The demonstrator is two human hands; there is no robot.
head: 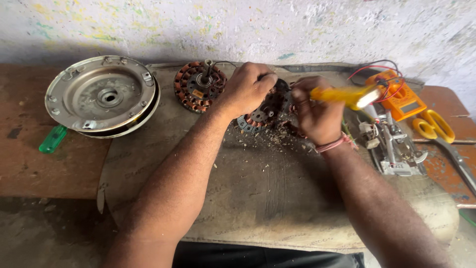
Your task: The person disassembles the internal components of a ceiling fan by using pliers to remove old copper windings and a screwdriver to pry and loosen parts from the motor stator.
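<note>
Your left hand (246, 89) is closed over the dark stator core (265, 110), pinning it to the cloth-covered table (258, 198), just right of a second stator with copper windings (199, 87). Your right hand (317, 115) is wrapped around a yellow-handled tool (347, 95), its tip hidden at the core's slots. Risk: your left fingertips (267, 79) lie close to the working end, so a slip off the laminations could jab them. Hard prying may also nick slot insulation or scatter more of the debris (270, 141) lying below the core. The orange multimeter (399, 94) and its leads sit just beside your right hand, where a jerk could snag them.
</note>
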